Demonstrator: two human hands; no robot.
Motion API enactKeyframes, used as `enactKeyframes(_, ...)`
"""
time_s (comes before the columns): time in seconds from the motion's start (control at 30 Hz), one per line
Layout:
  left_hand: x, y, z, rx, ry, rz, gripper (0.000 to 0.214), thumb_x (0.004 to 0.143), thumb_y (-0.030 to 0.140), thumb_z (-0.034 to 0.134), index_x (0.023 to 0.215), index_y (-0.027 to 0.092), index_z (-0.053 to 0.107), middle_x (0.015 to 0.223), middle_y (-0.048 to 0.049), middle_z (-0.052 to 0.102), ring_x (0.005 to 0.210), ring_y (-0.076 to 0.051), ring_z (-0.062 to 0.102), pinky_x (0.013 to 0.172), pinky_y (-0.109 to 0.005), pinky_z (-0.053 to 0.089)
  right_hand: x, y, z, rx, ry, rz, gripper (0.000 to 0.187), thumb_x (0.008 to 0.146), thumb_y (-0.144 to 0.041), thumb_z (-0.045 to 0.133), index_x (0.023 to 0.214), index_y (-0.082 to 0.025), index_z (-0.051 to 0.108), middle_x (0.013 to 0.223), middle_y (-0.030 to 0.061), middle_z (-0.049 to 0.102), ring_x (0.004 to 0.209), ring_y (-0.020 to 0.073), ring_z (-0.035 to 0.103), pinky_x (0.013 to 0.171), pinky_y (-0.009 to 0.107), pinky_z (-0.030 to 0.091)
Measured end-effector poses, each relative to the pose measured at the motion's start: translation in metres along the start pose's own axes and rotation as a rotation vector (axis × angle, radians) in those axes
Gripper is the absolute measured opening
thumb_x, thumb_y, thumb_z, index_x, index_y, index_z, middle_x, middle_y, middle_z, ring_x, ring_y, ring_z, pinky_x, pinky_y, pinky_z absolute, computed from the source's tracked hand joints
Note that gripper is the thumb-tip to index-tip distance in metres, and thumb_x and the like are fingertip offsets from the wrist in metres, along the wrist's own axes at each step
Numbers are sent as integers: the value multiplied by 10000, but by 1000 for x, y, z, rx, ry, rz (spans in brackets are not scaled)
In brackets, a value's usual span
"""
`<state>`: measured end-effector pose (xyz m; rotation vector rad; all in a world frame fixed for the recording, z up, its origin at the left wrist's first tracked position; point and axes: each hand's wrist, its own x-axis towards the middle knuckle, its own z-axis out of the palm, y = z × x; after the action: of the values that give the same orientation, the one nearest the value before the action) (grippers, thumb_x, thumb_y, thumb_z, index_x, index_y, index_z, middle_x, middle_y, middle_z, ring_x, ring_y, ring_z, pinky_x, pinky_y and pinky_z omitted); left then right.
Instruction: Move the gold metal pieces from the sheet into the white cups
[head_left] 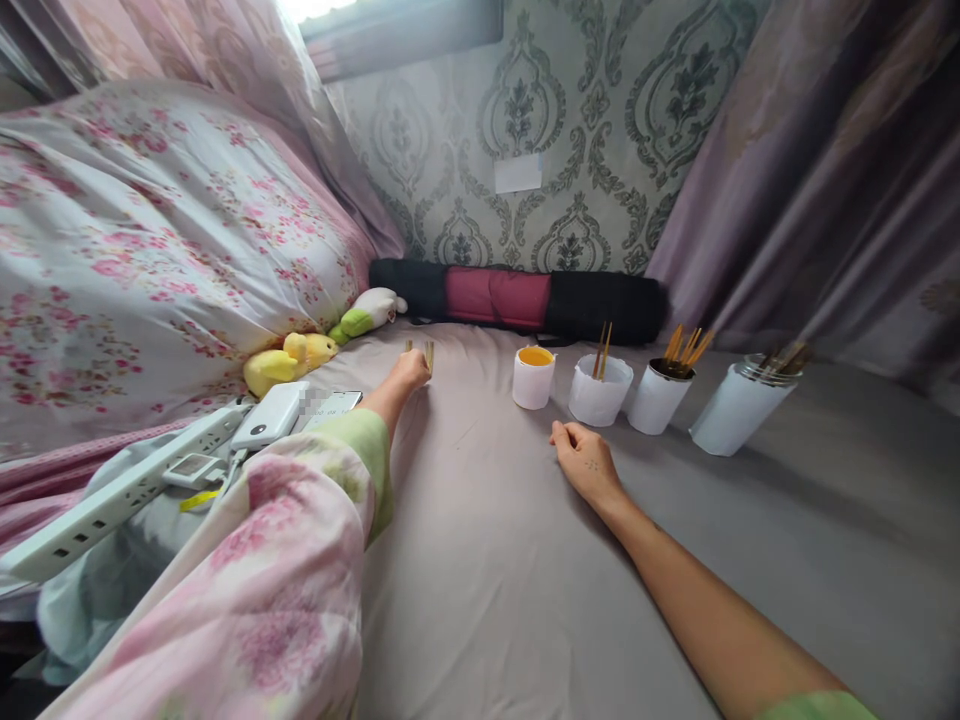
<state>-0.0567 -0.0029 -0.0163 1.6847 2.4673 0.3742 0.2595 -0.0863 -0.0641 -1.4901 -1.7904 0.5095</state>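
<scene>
Sticks (pixel 430 358) are in the left hand (pixel 412 369), grip clenched around them, ends poking up past the fist. Position: over the bed (pixel 465 560), left of the small cup (pixel 533 387). Right hand (pixel 589 462) is just in front of the wide cup (pixel 600 402), grip loosely curled shut, nothing showing in it. White-wrapped row, left to right: small cup, orange inside, can't tell if lining or contents; wide cup, two brown sticks (pixel 598 355); can (pixel 657 404), dark inside, orange sticks (pixel 698 352); jar (pixel 739 410), clear rim, brownish sticks (pixel 785 358).
</scene>
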Motion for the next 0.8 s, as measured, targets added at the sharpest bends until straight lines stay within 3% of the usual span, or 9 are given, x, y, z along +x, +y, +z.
enactKeyframes(0.8,15,-4,11,15,31,-13,223,672,210,577,869,149,662,908,-94,648,887,-196,583,752,-223,417,-1,0,-1,16,-7,-10,438,817,-485,350,639,-177,605,537,14,558,487,118,438,477,226,266)
